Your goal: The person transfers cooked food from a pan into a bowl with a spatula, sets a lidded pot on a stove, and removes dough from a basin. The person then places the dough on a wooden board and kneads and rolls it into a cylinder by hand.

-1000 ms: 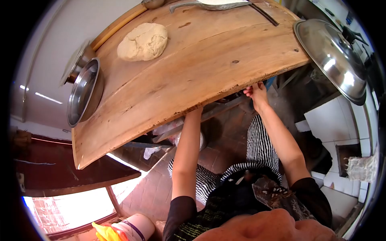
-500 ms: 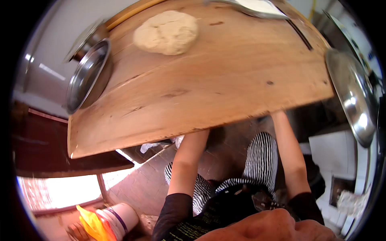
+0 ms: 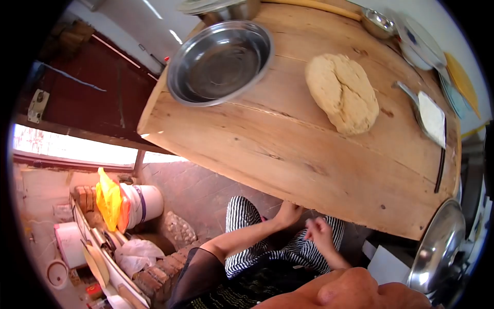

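Note:
My left hand (image 3: 289, 212) is at the near edge of the wooden board (image 3: 247, 129); its fingers are hidden at or under that edge. Just right of it, my right hand (image 3: 320, 233) hangs over my striped trousers, below the board, its fingers curled and blurred; whether anything is in them is too small to tell. On the board lies a big lump of dough (image 3: 342, 93), with a wide metal basin (image 3: 221, 63) to its left. A scoop with white powder (image 3: 431, 118) and dark chopsticks (image 3: 440, 170) lie at the right.
A large metal lid (image 3: 437, 247) leans by the board's right corner. Bowls (image 3: 378, 23) and a rolling pin (image 3: 314, 6) are along the far edge. On the lower left are a white bucket (image 3: 146, 205), a yellow bag (image 3: 108, 198), bricks and a low shelf.
The view has swung left, showing more of the basin and floor. My right hand has come out from beneath the board's edge and moved close to my left hand, which stays at the edge.

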`<state>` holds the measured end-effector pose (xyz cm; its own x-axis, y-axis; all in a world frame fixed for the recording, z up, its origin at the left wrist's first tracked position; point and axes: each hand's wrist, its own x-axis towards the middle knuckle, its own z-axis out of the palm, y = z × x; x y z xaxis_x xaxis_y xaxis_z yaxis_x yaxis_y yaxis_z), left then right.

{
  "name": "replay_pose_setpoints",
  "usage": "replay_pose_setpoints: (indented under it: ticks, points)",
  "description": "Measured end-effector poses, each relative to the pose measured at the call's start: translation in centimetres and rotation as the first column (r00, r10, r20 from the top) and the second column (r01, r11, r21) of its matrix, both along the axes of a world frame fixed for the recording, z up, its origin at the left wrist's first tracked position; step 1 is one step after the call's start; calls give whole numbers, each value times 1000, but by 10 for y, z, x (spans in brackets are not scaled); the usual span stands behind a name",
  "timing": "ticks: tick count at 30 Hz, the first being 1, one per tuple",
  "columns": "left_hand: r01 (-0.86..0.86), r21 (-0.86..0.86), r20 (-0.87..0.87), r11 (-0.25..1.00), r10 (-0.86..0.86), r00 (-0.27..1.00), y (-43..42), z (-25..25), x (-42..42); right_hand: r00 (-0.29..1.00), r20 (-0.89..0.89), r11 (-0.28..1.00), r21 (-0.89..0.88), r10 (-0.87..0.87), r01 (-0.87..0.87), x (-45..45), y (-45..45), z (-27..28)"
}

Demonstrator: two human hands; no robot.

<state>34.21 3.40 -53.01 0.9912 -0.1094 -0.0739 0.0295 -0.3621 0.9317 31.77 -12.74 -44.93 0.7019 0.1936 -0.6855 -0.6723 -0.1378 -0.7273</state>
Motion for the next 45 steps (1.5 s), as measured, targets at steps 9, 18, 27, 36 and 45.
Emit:
replay_pose_setpoints:
  ticks: [9,18,27,36,45]
  points:
    - [-527,33,-24,849,528,849,91,215,-18,798,466,881,77,383,-467,57,93,186]
    - [-803,-466,-230,371,826,515,183,234,131,718,675,985,-148,169,-93,218,198,270]
    - [-839,-496,-669,221,519,532,210,275,165,945,273,983,90,-179,160,378,261,277]
    - [-867,-439,-688,235,533,492,251,305,151,933,-108,914,192,-343,358,486,295,214]
    - [-882,-392,-611,261,643,462,327,305,166,931,-30,911,201,-363,361,485,274,194]
